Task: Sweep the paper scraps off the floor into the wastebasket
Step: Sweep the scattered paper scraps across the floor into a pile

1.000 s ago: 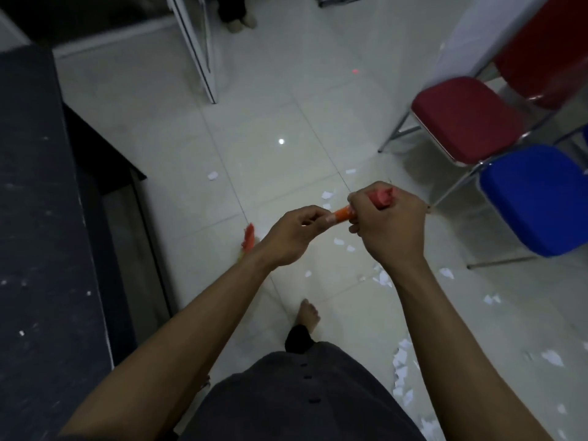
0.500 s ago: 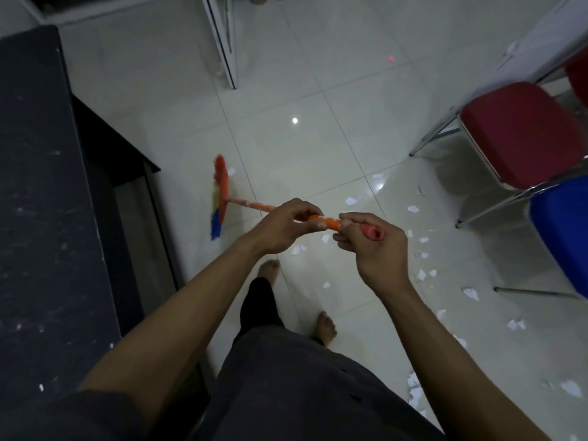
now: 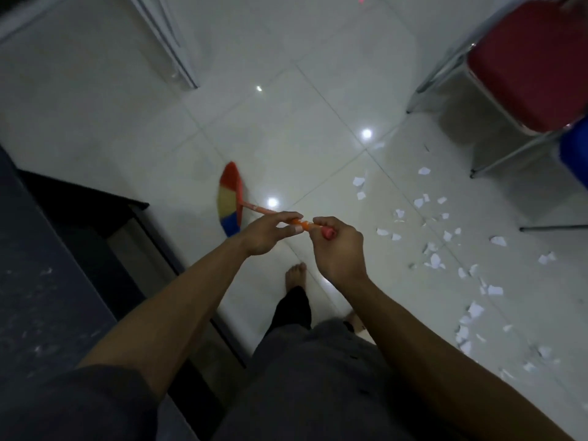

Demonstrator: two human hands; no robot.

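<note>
- Floor [image 3: 286, 58]: glossy white tile.
- Red chair [image 3: 528, 65], upper right.
- Broom [image 3: 229, 198]: red-yellow-blue bristles, well left of the scraps.
- Left hand [image 3: 267, 233] curled round the orange handle; right hand [image 3: 337, 249] grips its top end.
- Paper scraps [image 3: 434, 261] scattered on the tile, right of the hands.

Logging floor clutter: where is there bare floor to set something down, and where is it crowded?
Bare tiles lie beyond the broom head, between the white frame and the red chair. Paper scraps crowd the floor right of the right hand.
</note>
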